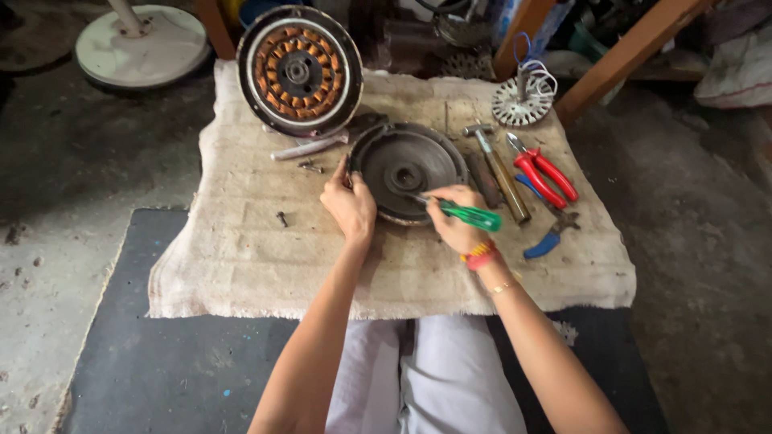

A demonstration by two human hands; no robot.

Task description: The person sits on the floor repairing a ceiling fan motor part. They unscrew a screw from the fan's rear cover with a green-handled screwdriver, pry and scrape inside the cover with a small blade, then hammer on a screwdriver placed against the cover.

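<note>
A dark round metal motor cover (406, 165) lies open side up on a beige cloth (241, 257). My left hand (348, 205) grips its left rim. My right hand (453, 221) holds a green-handled screwdriver (470, 215), its tip resting inside the cover near the lower middle. Behind, a round motor stator with copper windings (299, 71) leans upright at the cloth's far edge.
Right of the cover lie a hammer (498, 169), red-handled pliers (547, 175) and blue-handled pliers (547, 233). Small screws (281, 218) and a pale bar (310, 147) lie to the left. A small finned part with wires (523, 98) sits far right, a white round base (143, 44) far left.
</note>
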